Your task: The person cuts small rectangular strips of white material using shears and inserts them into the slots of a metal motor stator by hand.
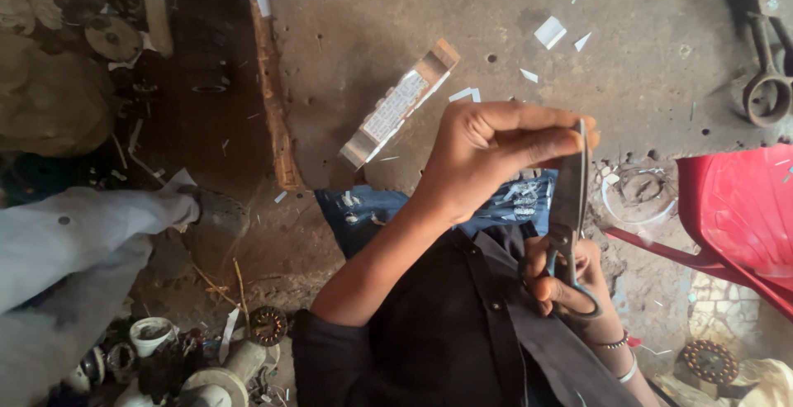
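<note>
Steel shears [568,209] (long, dull blades) between both hands [496,155].

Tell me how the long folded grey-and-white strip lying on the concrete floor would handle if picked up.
The long folded grey-and-white strip looks thin and flat, so it is probably light for its size. Its creased edges suggest sheet material that may flex or sag when lifted by one end. Lying flat, it seems unlikely to roll, though its thin edge may be hard to pinch off the concrete floor.

Left hand [496,155], forearm extended up from a rolled dark sleeve, with fingers bent together and fingertips pinched at the upper right; right hand [570,279] lower, fingers curled closed, wrist bearing bracelets.
</note>
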